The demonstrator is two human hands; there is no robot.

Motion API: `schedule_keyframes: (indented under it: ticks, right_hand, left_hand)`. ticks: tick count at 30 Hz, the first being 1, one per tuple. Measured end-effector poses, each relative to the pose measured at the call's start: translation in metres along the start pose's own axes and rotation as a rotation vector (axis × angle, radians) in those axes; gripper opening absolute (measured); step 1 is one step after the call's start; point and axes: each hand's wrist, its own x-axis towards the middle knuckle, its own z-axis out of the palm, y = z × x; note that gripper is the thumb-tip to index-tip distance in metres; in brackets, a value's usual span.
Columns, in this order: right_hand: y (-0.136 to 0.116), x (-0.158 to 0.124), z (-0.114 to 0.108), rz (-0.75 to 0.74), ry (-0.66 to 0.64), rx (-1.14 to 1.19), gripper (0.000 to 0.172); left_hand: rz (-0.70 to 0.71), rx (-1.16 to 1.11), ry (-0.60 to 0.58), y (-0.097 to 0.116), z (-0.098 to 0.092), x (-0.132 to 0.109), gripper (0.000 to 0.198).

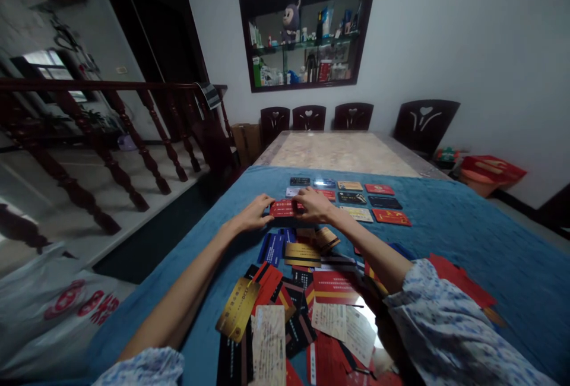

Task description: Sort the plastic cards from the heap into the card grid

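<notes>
A red card (281,209) lies nearly flat at the left end of the nearest row of cards. My left hand (255,214) grips its left edge with thumb and fingers. At its right edge, the fingers of my right hand (314,205) are closed on it and cover that end. Behind and to the right, more cards lie in rows, among them a black card (351,198), a dark blue card (385,202) and a red and yellow card (392,217). Nearer me is a loose, overlapping pile with a gold card (239,309), a tan card (303,254) and blue cards (271,248).
A blue cloth (463,220) covers the near part of the table. Red paper pieces (461,279) lie by my right sleeve. Dark chairs (309,117) stand at the far end. A white plastic bag (57,315) is at the left, below a wooden railing (111,86).
</notes>
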Motion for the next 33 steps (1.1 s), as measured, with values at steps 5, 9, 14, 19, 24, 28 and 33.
schedule_keyframes:
  ticks: [5, 9, 14, 19, 24, 28, 33]
  right_hand:
    - [0.008, 0.002, -0.002, 0.026, -0.031, -0.016, 0.03]
    - [0.016, 0.007, 0.0, 0.038, -0.047, -0.021, 0.032]
    - [0.023, 0.013, 0.002, 0.055, -0.059, -0.012, 0.031]
    - [0.029, 0.02, 0.005, 0.061, -0.091, -0.011, 0.033]
    - [0.033, 0.025, 0.007, 0.067, -0.129, -0.024, 0.031]
    - [0.036, 0.029, 0.009, 0.066, -0.152, -0.041, 0.035]
    - [0.036, 0.031, 0.008, 0.064, -0.179, -0.062, 0.035]
  left_hand:
    - [0.012, 0.007, -0.014, -0.003, 0.005, 0.016, 0.045]
    - [0.011, 0.004, -0.024, -0.004, 0.007, 0.028, 0.046]
    - [0.0, -0.014, -0.024, -0.008, 0.011, 0.039, 0.046]
    - [-0.015, -0.018, -0.037, -0.013, 0.017, 0.049, 0.04]
    - [-0.006, 0.018, -0.079, -0.013, 0.02, 0.056, 0.036]
    - [-0.009, 0.039, -0.095, -0.012, 0.02, 0.058, 0.035]
    - [0.0, 0.061, -0.117, -0.01, 0.019, 0.062, 0.029]
